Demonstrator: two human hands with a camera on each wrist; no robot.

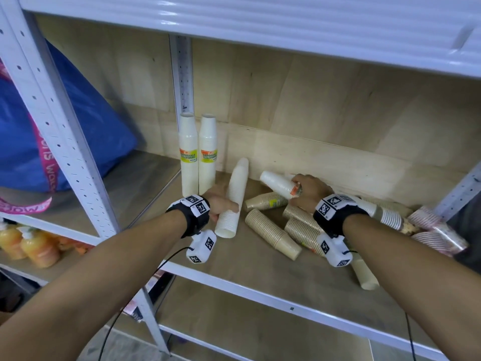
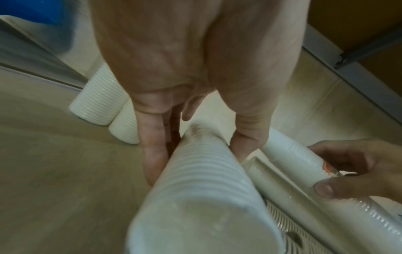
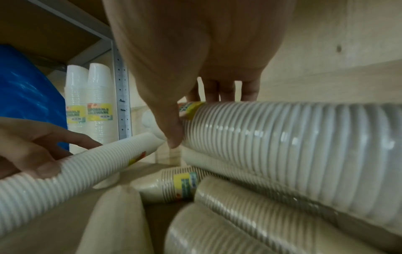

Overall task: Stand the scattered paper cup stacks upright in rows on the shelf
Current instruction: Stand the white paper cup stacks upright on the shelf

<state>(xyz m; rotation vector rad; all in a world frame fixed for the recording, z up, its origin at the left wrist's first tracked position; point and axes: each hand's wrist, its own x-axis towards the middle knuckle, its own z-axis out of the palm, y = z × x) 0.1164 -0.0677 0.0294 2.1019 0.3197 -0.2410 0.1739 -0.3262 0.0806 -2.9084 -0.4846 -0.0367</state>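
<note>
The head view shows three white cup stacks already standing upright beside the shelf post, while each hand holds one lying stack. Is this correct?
Not quite: only two upright white stacks stand by the shelf post, as the head view shows. The rest holds: the left hand grips one lying stack, and the right hand grips another.

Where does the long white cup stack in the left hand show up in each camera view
Head: white cup stack lies slanted, center-left, left hand gripping it.
Left wrist: white cup stack, bottom center.
Right wrist: white cup stack, lower left.
Shared landmark: the two upright labelled stacks.
</note>
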